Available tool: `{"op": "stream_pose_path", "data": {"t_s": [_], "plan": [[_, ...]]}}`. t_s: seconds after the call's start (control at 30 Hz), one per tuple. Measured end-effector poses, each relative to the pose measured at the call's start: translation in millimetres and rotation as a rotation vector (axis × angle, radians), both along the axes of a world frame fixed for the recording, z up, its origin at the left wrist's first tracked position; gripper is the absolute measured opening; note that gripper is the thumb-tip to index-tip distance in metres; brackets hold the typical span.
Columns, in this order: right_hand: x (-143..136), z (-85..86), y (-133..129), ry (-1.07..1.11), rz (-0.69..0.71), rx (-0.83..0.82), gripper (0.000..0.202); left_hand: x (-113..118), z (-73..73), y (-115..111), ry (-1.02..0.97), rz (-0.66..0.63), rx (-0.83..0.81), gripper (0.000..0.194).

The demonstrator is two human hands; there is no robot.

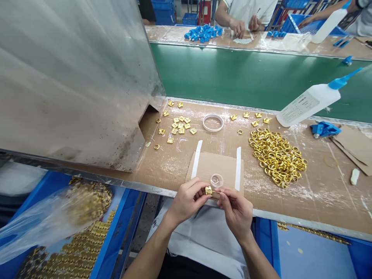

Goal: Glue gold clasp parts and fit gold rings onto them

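Note:
A small gold square piece [208, 190] is pinched between the thumb and fingers of my left hand [190, 197]. My right hand [236, 209] is closed on a thin stick [215, 192], whose tip reaches to the gold piece. Just beyond my fingers, a small clear round dish [216, 180] sits on a cardboard pad [216, 162]. Two white tape strips run along the pad's sides. To the right lies a heap of gold rings [276, 157]. Loose gold square pieces [180, 126] are scattered at the back left.
A metal panel [75, 77] stands at left. Behind the bench runs a green belt [232, 73], with a person's hands [238, 28] beyond it. A glue bottle [309, 104], blue clip [324, 129] and tape roll [213, 123] lie around. Blue trays [128, 209] sit below the bench edge.

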State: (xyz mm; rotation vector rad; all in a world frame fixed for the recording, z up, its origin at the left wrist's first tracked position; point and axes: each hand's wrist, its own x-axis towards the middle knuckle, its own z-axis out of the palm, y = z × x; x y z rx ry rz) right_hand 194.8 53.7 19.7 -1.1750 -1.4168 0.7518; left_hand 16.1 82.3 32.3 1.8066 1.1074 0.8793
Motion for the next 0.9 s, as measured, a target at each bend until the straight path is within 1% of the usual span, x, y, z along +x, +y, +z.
{"op": "stream_pose_path", "data": {"t_s": [0.17,0.33,0.5,0.7,0.9], "plan": [[-0.4,-0.9,0.3,0.006,0.034,0.020,0.009,-0.1,-0.7,0.2,0.006,0.008,0.004,0.013],[-1.2,-1.3,-0.5,0.005,0.010,0.034,0.009,-0.9,-0.7,-0.2,0.006,0.014,0.034,0.013],[-2.3,0.5,-0.2,0.004,0.037,0.028,0.010,-1.2,-1.9,-0.3,0.012,0.011,0.026,0.014],[-3.6,0.9,0.7,0.010,0.001,0.038,0.010,-0.8,-2.0,-0.1,0.006,0.011,0.016,0.014],[-3.5,0.3,0.9,0.034,0.036,0.043,0.011,-0.2,-2.7,-0.3,0.006,0.010,0.043,0.014]]}}
